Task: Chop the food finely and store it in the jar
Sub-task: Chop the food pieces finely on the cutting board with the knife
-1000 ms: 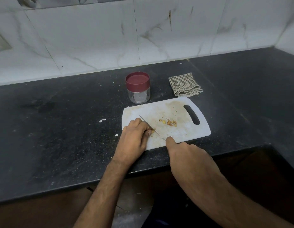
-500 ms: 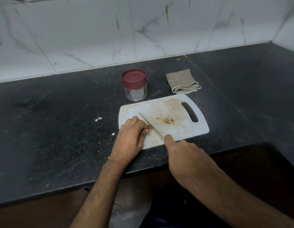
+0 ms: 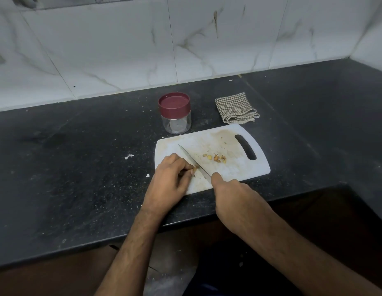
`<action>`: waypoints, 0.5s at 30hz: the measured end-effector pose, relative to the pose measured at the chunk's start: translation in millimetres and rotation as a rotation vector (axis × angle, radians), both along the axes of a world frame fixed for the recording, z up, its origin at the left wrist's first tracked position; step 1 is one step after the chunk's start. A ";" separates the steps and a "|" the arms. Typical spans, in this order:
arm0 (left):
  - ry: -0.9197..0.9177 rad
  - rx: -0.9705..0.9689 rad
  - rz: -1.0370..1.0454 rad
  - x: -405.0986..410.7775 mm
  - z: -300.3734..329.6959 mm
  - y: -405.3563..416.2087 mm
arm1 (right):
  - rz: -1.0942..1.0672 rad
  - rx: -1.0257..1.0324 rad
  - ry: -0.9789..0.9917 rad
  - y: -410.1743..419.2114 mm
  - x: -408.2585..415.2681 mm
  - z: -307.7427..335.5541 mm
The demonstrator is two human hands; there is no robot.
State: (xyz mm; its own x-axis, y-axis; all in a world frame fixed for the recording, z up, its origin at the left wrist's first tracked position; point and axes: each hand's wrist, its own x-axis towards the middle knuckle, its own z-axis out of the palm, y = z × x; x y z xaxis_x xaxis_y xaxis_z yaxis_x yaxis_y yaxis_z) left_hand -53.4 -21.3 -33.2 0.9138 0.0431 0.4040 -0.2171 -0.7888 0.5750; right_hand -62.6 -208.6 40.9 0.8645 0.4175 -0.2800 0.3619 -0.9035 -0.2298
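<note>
Pinching a small piece of food point(image 3: 194, 167) at its curled fingertips, the left hand point(image 3: 168, 182) rests on the near left of the white cutting board point(image 3: 234, 171) on the desk point(image 3: 79, 167). The right hand point(image 3: 232, 201) grips the knife point(image 3: 193, 160), whose blade touches that piece. Chopped bits point(image 3: 217, 158) lie right of the blade, and the lidded jar point(image 3: 174, 113) stands just beyond the board.

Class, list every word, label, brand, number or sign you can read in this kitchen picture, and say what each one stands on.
None: no readable text shows anywhere.
Jar: clear, no label in view; its lid is plain maroon.
Board: stains only, no print.
Knife: no marking visible on the blade.
Cloth: checked pattern, no writing.
Wall tiles: marble veining only.
</note>
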 end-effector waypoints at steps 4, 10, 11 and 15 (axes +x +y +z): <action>0.004 -0.035 0.012 -2.0 1.1 1.0 | 0.001 0.026 -0.047 -4.6 0.6 -1.9; -0.007 0.066 0.040 -1.8 3.0 0.7 | 0.026 0.083 -0.115 -5.0 -7.7 -2.1; -0.006 0.100 0.049 -1.6 2.9 0.7 | 0.030 0.080 -0.113 -4.6 -9.4 -1.4; 0.006 0.132 0.059 -1.2 2.3 -0.4 | 0.045 0.058 -0.125 -7.8 -13.9 3.6</action>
State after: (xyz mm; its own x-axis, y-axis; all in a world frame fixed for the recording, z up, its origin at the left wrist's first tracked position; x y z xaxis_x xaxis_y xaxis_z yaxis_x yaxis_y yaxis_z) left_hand -54.7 -21.7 -30.9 0.9136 0.0432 0.4044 -0.1654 -0.8689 0.4665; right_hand -76.5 -216.3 44.5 0.8710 0.4691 -0.1455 0.4310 -0.8721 -0.2318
